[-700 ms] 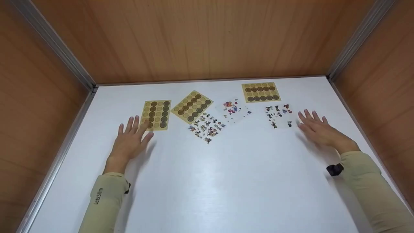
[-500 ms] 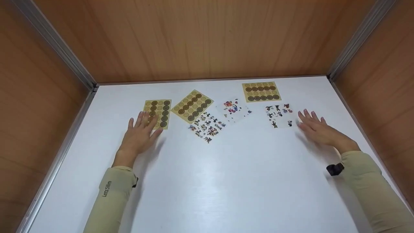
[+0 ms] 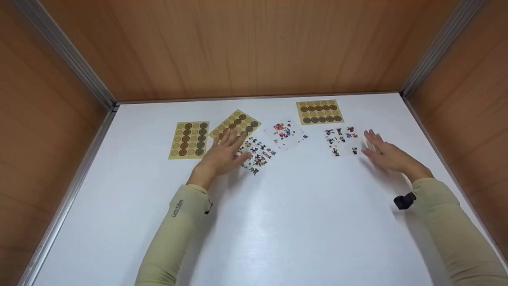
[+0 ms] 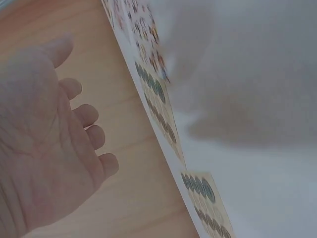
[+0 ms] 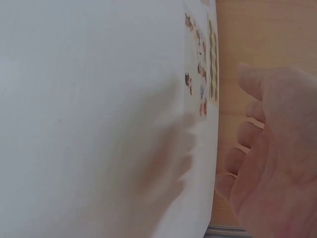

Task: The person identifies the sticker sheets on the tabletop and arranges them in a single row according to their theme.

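Observation:
My left hand [image 3: 222,155] hovers with spread fingers over the lower edge of a tilted tan sheet of round stickers [image 3: 237,121]. It also covers part of a clear sheet of small colourful figures [image 3: 262,154]. In the left wrist view, the palm of the left hand [image 4: 44,134] shows nothing held. On the right, my right hand [image 3: 387,155] is raised just beside another clear figure sheet [image 3: 340,140], fingers extended. The right wrist view shows that hand [image 5: 277,148] with a bare palm and its shadow on the table.
A tan sheet of round stickers [image 3: 189,140] lies at the left, and a similar one [image 3: 320,112] at the back right. Between them lies a clear sheet with bright pieces [image 3: 285,133]. Wooden panels [image 3: 254,47] wall in the white table [image 3: 270,222] at the back and sides.
My left hand has moved right, from the leftmost tan sheet to the tilted tan sheet and the clear sheet beside it. My right hand has shifted only slightly. The sheets stay in place.

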### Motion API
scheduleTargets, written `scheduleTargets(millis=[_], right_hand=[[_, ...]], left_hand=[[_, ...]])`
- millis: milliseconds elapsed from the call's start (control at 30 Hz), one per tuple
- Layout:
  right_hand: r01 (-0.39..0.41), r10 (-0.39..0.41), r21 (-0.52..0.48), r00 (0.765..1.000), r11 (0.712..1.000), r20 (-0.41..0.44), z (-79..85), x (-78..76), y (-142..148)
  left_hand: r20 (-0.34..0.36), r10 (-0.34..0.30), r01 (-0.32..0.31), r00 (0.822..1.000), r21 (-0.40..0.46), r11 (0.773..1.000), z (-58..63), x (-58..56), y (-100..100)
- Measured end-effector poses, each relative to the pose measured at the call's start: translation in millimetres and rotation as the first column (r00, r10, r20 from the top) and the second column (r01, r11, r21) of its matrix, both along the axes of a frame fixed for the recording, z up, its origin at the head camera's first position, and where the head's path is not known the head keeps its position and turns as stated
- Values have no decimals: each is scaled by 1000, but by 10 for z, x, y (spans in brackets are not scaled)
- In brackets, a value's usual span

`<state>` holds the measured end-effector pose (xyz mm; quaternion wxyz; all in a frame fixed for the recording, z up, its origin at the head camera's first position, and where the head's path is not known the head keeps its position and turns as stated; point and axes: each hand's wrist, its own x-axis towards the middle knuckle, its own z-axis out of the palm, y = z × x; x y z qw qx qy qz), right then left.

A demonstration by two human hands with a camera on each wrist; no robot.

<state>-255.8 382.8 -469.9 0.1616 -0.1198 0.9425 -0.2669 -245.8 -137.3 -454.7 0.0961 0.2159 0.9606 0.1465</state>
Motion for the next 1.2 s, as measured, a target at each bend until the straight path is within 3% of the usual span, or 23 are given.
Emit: scheduleTargets(millis=[167, 400, 667, 900, 1200], right_hand=[[34, -35, 21, 998, 999, 49, -53, -100, -82], [61, -64, 32, 993, 998, 101, -117, -175, -188], [24, -25, 39, 999, 999, 33, -215, -287, -246], [4, -4, 95, 1000, 995, 6, -294, -266, -209], [-15, 11, 109, 999, 994, 34, -289, -223, -160]], left_hand=[[54, -42, 42, 998, 13, 999, -39, -52, 509], [81, -142, 141, 987, 19, 990, -208, -114, 1294], [65, -179, 182, 982, -50, 982, -339, -276, 2019], [69, -162, 166, 984, -54, 985, -423, -346, 2363], [69, -155, 161, 985, -80, 984, -450, -430, 2467]])
